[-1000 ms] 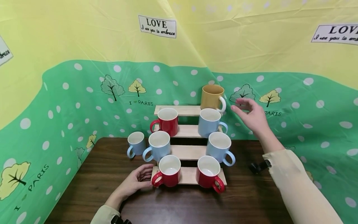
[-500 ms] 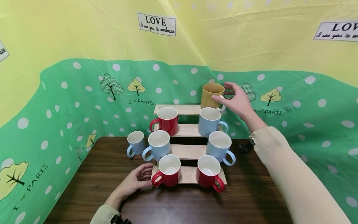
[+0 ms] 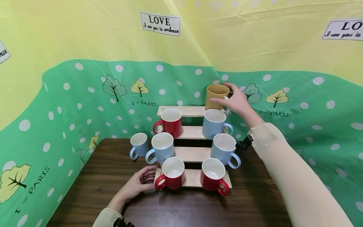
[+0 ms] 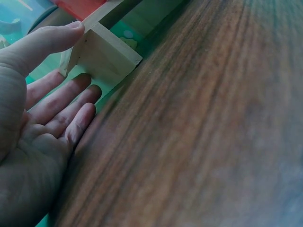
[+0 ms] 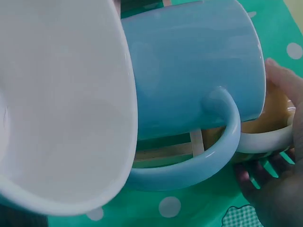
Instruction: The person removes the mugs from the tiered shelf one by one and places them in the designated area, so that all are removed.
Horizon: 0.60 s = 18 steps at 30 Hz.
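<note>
In the head view my right hand (image 3: 236,100) grips a mustard-yellow mug (image 3: 214,97) on the right of the top shelf, thumb across its front and fingers reaching behind. The right wrist view shows the thumb against the yellow mug (image 5: 272,109) beside its white handle, partly hidden by a light blue mug (image 5: 194,66). My left hand (image 3: 137,184) rests at the left end of the wooden stepped rack's lowest shelf (image 3: 193,178), near a red mug (image 3: 173,176). In the left wrist view, its thumb and forefinger meet the rack's wooden end (image 4: 106,54); its other fingers extend loosely.
A red mug (image 3: 171,124) and several light blue mugs stand on the middle shelves. Another red mug (image 3: 211,176) sits at bottom right. One light blue mug (image 3: 139,145) stands on the dark wooden table (image 3: 181,209), left of the rack. A patterned cloth (image 3: 113,41) hangs behind.
My right hand has moved left to the yellow mug and closed around it; the mug looks nearly unmoved. My left hand stays at the rack's end.
</note>
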Available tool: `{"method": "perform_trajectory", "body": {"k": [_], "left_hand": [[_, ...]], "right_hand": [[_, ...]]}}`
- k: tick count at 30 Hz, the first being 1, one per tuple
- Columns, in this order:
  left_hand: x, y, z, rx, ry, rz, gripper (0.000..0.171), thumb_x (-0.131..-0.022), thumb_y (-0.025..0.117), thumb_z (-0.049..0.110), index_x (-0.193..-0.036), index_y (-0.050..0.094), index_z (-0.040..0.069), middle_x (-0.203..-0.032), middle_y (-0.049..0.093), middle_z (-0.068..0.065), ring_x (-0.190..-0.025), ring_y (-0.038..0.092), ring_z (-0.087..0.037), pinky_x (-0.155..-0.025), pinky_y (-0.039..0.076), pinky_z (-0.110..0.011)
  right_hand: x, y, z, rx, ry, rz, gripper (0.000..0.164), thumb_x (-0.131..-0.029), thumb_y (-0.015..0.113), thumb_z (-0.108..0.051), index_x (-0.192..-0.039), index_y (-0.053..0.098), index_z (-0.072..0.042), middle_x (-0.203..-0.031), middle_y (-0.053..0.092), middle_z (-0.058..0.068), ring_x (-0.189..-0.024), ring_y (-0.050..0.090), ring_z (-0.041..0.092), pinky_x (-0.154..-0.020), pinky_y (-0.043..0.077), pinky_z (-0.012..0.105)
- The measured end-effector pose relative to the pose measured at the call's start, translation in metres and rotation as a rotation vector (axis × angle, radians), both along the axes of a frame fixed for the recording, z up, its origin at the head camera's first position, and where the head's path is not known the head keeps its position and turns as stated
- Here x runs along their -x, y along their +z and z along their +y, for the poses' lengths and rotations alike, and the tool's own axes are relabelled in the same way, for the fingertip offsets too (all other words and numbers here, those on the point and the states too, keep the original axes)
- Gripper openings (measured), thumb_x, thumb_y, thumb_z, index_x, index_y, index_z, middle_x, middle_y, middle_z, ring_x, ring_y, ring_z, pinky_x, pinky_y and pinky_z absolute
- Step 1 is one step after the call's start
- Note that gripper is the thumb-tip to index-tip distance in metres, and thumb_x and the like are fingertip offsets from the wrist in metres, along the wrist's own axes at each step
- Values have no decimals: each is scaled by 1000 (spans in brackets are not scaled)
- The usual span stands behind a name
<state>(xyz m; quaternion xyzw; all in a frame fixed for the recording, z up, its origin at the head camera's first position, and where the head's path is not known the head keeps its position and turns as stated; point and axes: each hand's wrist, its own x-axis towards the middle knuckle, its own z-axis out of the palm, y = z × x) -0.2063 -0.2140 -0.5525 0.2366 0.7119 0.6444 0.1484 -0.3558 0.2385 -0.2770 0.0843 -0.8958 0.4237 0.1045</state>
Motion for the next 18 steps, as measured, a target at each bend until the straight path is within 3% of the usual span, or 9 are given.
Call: {"method": "perform_trajectory", "body": {"k": [18], "left_hand": [[0, -3, 2, -24, 2, -5, 70, -99, 78, 3, -159, 43, -6, -151, 58, -31, -131, 66, -19, -112, 53, -31]], "right_hand": [[-2, -1, -3, 128, 29, -56, 111, -91, 89, -48, -173, 24, -11, -165, 43, 21, -148, 47, 42, -121, 43, 59]]}}
